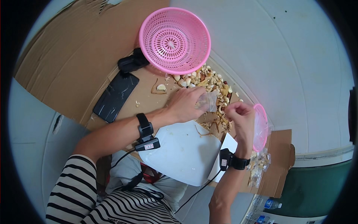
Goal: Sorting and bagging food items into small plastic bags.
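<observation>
My left hand (185,102) is closed around a small clear plastic bag (209,101), its mouth toward the right. What lies inside the bag is hard to make out. My right hand (241,116) hovers just right of the bag, thumb and fingertips pinched together; whatever they hold is too small to see. Beyond and between both hands spreads a loose pile (209,79) of pale dried pieces, mixed with yellowish bits, brown strips and a few dark red ones. A single whitish piece (161,87) lies apart, beside a thin brown strip.
A pink plastic basket (175,69) stands at the far side. Left of it are a black case (130,63) and a black phone (116,96). A white board (182,153) lies nearest me. At right are a pink lid (261,128), small filled bags (257,168) and a cardboard flap (278,164).
</observation>
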`<state>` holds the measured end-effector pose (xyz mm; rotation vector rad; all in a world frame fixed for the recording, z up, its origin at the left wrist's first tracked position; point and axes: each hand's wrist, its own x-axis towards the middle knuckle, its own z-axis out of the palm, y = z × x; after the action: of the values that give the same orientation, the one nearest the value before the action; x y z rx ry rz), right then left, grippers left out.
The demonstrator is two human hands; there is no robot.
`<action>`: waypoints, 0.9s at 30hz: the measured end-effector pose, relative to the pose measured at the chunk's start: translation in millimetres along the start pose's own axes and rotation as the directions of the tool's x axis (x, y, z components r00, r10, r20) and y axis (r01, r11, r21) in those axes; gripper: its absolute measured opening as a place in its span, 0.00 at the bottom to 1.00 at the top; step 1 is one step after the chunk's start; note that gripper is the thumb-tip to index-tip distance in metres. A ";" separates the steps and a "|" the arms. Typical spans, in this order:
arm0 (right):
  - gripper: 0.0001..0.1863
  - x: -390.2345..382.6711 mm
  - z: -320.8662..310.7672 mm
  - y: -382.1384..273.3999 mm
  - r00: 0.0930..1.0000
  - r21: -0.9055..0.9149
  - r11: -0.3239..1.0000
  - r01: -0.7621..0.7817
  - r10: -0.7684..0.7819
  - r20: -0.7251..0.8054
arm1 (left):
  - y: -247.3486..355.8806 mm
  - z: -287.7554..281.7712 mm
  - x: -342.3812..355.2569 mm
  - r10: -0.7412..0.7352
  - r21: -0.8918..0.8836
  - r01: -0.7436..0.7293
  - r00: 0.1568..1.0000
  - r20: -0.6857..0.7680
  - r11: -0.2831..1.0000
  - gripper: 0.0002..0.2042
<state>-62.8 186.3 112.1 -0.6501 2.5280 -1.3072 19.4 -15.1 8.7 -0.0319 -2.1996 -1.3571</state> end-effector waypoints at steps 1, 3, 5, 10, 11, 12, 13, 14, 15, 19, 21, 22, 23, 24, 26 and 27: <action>0.04 -1.9 -1.3 -7.6 0.998 0.156 0.986 0.054 -0.052 -0.018 | -1.1 -0.2 -0.5 -0.002 -0.001 0.002 1.000 0.000 1.000 0.15; 0.03 -2.9 2.5 -16.6 0.994 0.306 0.946 0.108 -0.099 -0.044 | -4.1 -0.6 -1.2 0.046 -0.033 -0.045 0.998 0.031 0.998 0.15; 0.02 -2.9 17.6 -22.0 0.991 0.324 0.937 0.132 -0.125 -0.041 | -6.1 1.2 -2.5 0.067 -0.032 -0.066 0.997 0.026 0.997 0.15; 0.02 -1.0 33.4 -16.9 0.991 0.252 0.959 0.130 -0.131 -0.012 | -7.0 1.5 -2.3 0.091 -0.033 -0.091 0.996 0.008 0.995 0.16; 0.02 -0.4 35.2 -16.7 0.991 0.229 0.965 0.131 -0.132 -0.010 | -8.3 1.6 -2.3 0.095 -0.021 -0.095 0.995 0.009 0.995 0.16; 0.02 -0.4 35.3 -16.1 0.991 0.228 0.965 0.130 -0.131 -0.011 | -8.1 2.4 -2.5 0.100 -0.014 -0.100 0.995 0.013 0.995 0.16; 0.02 -0.1 35.3 -15.5 0.990 0.217 0.966 0.140 -0.140 -0.019 | -8.0 3.1 -2.5 0.100 -0.016 -0.100 0.995 0.015 0.995 0.16; 0.02 0.0 35.0 -15.1 0.989 0.205 0.967 0.151 -0.148 -0.029 | -7.9 3.8 -2.3 0.105 -0.007 -0.105 0.994 0.009 0.994 0.16; 0.02 0.0 35.2 -15.3 0.989 0.205 0.967 0.149 -0.146 -0.030 | -7.5 3.9 -2.2 0.110 0.003 -0.110 0.994 0.003 0.994 0.16; 0.02 -0.8 35.5 -17.6 0.988 0.168 0.974 0.155 -0.156 -0.007 | -6.9 2.7 -2.5 0.100 -0.018 -0.100 0.995 0.009 0.995 0.16; 0.02 -0.6 34.9 -17.4 0.987 0.154 0.975 0.158 -0.159 -0.004 | -7.0 2.3 -2.3 0.098 -0.013 -0.098 0.995 0.009 0.995 0.17; 0.02 -0.1 34.3 -17.0 0.987 0.138 0.978 0.156 -0.158 0.004 | -7.0 2.6 -2.3 0.099 -0.016 -0.099 0.995 0.013 0.995 0.17; 0.02 0.1 33.8 -16.6 0.988 0.123 0.980 0.154 -0.156 0.012 | -6.9 2.7 -2.3 0.097 -0.023 -0.096 0.995 0.014 0.995 0.17; 0.02 0.2 33.9 -16.3 0.988 0.123 0.981 0.152 -0.154 0.010 | -7.8 3.1 -2.3 0.093 -0.029 -0.093 0.996 0.015 0.995 0.17; 0.03 0.0 34.5 -16.3 0.988 0.131 0.980 0.149 -0.154 0.022 | -9.2 4.3 -2.3 0.098 -0.023 -0.097 0.995 0.018 0.995 0.17; 0.03 -0.1 33.8 -16.1 0.988 0.131 0.980 0.149 -0.153 0.019 | -8.3 3.9 -1.9 0.104 -0.015 -0.103 0.994 0.018 0.995 0.17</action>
<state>-45.0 154.0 105.6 -0.8400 2.3870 -1.4853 16.8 -15.4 -0.3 -0.1622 -2.1721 -1.3204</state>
